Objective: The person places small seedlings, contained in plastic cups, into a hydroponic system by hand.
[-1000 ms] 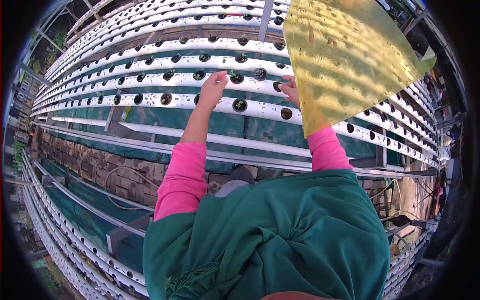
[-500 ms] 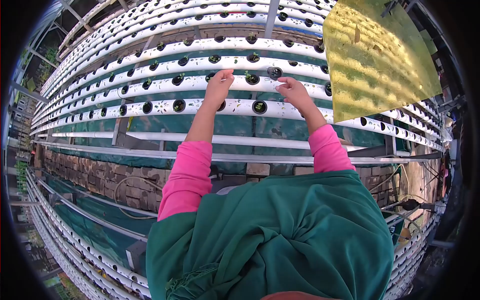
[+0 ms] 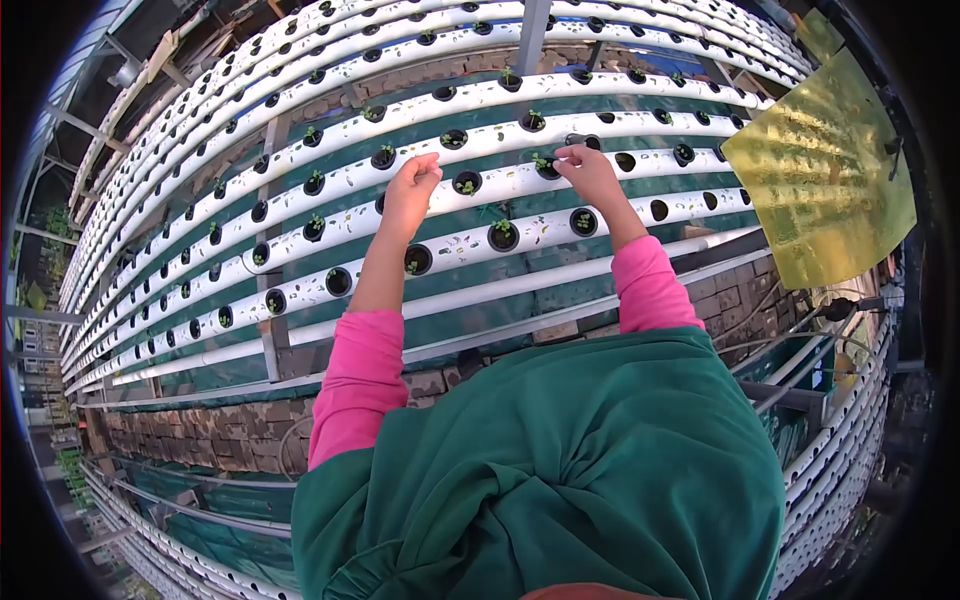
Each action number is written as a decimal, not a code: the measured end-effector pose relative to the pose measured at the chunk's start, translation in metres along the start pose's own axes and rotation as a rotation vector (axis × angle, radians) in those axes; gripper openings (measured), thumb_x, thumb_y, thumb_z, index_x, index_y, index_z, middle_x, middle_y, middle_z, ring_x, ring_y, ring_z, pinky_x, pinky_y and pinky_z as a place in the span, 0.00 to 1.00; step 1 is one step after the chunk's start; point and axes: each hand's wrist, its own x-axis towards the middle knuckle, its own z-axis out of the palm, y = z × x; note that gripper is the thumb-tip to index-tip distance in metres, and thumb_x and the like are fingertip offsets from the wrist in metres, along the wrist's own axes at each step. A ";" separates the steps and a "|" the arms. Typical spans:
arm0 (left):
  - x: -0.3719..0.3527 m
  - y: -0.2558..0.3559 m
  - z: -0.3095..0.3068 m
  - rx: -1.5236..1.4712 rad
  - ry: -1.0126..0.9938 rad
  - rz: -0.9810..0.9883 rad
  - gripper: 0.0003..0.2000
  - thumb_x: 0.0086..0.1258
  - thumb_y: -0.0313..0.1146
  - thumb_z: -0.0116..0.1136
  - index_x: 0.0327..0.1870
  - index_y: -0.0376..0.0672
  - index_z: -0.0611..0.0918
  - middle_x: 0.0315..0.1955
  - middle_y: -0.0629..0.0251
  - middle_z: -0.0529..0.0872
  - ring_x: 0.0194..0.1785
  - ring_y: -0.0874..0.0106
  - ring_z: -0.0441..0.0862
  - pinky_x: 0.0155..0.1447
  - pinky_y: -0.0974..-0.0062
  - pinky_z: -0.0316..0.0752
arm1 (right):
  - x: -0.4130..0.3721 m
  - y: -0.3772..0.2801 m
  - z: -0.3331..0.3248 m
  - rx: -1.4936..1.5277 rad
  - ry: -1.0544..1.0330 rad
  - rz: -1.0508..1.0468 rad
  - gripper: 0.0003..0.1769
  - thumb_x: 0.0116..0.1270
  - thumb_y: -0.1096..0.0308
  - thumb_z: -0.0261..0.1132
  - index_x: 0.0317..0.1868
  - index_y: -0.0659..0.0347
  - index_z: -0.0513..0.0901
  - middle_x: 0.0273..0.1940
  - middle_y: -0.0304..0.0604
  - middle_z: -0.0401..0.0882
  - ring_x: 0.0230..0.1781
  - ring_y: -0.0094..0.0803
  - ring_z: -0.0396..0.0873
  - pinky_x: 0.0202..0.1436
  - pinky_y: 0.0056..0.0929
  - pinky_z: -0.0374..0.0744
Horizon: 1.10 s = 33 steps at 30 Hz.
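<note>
White pipes (image 3: 515, 181) with round holes run across the view, and black cups with small green seedlings (image 3: 467, 183) sit in many holes. My left hand (image 3: 409, 190) hovers over the pipes left of a seedling cup, its fingers pinched together; what they hold, if anything, is too small to make out. My right hand (image 3: 588, 175) is at a cup with a seedling (image 3: 544, 163), fingertips together close to its leaves. Whether they grip a leaf cannot be seen. Just behind the right fingers lies a dark cup (image 3: 583, 141), partly hidden by them.
A yellow translucent sheet (image 3: 822, 165) hangs at the right. A grey metal post (image 3: 534, 36) rises beyond the hands. Nearer to me are a metal rail, a brick floor (image 3: 240, 437) and more pipes at the lower left and lower right.
The view has turned, so pipes and the yellow sheet appear shifted and tilted. My right hand has come to a seedling cup and its fingers have drawn closer together.
</note>
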 end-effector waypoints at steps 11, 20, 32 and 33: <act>0.041 0.009 0.040 0.306 -0.120 0.078 0.22 0.64 0.34 0.63 0.59 0.41 0.78 0.53 0.56 0.83 0.52 0.66 0.82 0.57 0.70 0.75 | 0.070 -0.002 0.038 -0.242 0.070 0.028 0.24 0.53 0.63 0.72 0.51 0.60 0.83 0.43 0.54 0.84 0.44 0.48 0.83 0.52 0.41 0.80; 0.043 0.003 0.058 0.644 -0.257 0.169 0.34 0.54 0.42 0.70 0.63 0.41 0.74 0.59 0.50 0.75 0.63 0.51 0.71 0.66 0.60 0.68 | 0.110 0.008 0.053 -0.506 0.042 0.032 0.36 0.42 0.61 0.78 0.53 0.65 0.78 0.46 0.55 0.79 0.54 0.51 0.75 0.59 0.42 0.76; 0.039 0.007 0.059 0.637 -0.287 0.073 0.38 0.50 0.39 0.73 0.66 0.43 0.72 0.61 0.51 0.72 0.64 0.55 0.72 0.66 0.64 0.70 | 0.125 0.006 0.039 -0.478 -0.162 0.071 0.41 0.42 0.57 0.80 0.60 0.58 0.78 0.53 0.54 0.74 0.52 0.52 0.78 0.57 0.42 0.78; 0.039 0.007 0.059 0.636 -0.285 0.075 0.38 0.51 0.39 0.73 0.66 0.43 0.72 0.60 0.51 0.73 0.63 0.55 0.73 0.65 0.65 0.70 | 0.128 0.011 0.039 -0.477 -0.162 0.072 0.41 0.42 0.57 0.80 0.60 0.58 0.78 0.53 0.54 0.74 0.52 0.52 0.78 0.57 0.42 0.78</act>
